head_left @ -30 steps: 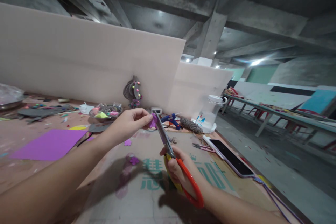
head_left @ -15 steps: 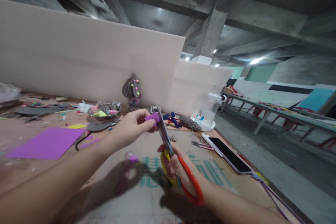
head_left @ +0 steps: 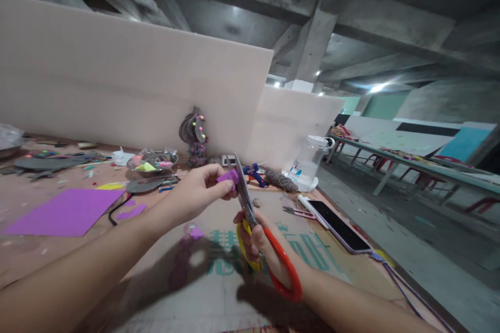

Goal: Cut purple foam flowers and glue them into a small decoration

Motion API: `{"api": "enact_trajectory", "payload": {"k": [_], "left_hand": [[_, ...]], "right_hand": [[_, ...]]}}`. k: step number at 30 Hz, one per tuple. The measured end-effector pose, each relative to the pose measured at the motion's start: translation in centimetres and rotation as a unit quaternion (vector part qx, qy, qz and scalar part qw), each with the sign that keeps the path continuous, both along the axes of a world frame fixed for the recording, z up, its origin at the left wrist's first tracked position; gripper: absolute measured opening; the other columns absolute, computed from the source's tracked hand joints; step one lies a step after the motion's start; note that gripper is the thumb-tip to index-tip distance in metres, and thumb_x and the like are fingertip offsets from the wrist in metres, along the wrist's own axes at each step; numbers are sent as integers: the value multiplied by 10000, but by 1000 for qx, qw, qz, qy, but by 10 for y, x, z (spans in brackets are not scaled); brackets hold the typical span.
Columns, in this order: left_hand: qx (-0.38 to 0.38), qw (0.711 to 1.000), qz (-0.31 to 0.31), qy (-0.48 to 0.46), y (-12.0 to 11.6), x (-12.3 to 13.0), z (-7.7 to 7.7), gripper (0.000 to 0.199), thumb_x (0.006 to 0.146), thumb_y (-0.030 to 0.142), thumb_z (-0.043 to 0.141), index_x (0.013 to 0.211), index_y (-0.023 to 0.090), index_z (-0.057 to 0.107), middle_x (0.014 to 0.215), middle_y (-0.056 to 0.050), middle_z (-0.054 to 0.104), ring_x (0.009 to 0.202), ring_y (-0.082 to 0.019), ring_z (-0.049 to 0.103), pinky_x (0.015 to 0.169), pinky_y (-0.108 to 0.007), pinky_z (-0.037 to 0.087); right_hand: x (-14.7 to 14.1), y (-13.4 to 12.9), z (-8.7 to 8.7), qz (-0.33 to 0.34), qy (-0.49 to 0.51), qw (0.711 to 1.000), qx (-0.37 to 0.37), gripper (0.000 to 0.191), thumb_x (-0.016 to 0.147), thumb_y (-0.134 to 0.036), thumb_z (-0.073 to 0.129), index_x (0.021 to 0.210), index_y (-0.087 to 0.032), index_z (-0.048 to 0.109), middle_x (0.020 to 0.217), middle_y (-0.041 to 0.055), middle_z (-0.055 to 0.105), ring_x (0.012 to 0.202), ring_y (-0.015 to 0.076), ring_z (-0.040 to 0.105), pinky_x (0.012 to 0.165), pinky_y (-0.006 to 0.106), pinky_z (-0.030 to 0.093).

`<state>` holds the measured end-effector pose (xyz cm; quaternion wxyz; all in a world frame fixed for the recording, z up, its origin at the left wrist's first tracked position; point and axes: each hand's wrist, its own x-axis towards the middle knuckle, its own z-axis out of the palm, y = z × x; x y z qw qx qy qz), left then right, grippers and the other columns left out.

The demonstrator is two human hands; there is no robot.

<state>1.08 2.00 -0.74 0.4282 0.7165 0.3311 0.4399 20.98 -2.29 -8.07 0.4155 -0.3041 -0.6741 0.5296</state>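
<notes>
A small purple foam piece (head_left: 228, 179) is pinched between the thumb and fingers of my left hand (head_left: 209, 187). My right hand (head_left: 260, 239) grips scissors (head_left: 245, 197) with one red and one yellow handle, blades pointing up and away. The blades lie right beside the purple piece, at its right edge; whether they bite into it I cannot tell. Below my hands, a small purple flower-shaped cutout (head_left: 196, 233) rests on the cardboard sheet (head_left: 175, 296) with green printing. Farther left is a large purple foam sheet (head_left: 66, 212), with purple scraps (head_left: 132, 212) near it.
Behind my hands stand a decorated grey ornament (head_left: 194, 135), a bowl of small items (head_left: 153, 160), a blue glue gun (head_left: 255, 174) and grey yarn (head_left: 280, 179). To the right are a plastic jug (head_left: 308, 164), thread snips (head_left: 299, 212) and a phone (head_left: 339, 225). A pale panel (head_left: 128, 83) rises behind.
The purple piece has turned slightly in my left fingers and shows more of its flat face. The scissor blades look a little closer together. The whole view has shifted slightly.
</notes>
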Motion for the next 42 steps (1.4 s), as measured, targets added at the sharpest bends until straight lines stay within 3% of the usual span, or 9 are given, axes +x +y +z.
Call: {"api": "enact_trajectory", "payload": {"k": [13,24,35,42], "left_hand": [[6,1000,16,3,6,-8,2,203,850,360,600,790,169,566,792,-26,684,789,-168,653,768,-309,508],[-5,1000,-16,0,6,-7,0,234,851,384,597,762,172,552,820,-44,691,815,-174,657,793,-321,507],[2,1000,29,7,6,-9,5,192,833,338,614,753,167,581,755,-20,683,756,-155,660,732,-280,511],[-9,1000,18,-15,7,-11,7,193,829,337,624,737,177,569,753,-11,693,762,-155,668,725,-275,522]], "right_hand": [[-3,-4,5,12,42,998,-43,538,779,-674,598,1027,-212,478,683,-65,323,500,74,252,449,238,210],[-1,-1,1,9,41,999,-35,532,816,-675,549,1044,-200,474,648,-77,318,497,69,270,450,219,228],[-3,-3,4,2,34,998,-52,545,776,-680,593,1023,-208,481,650,-76,322,481,66,253,428,214,204],[-3,-1,1,-15,10,999,-50,612,727,-718,612,1038,-203,496,617,-77,319,467,72,228,426,226,192]]}}
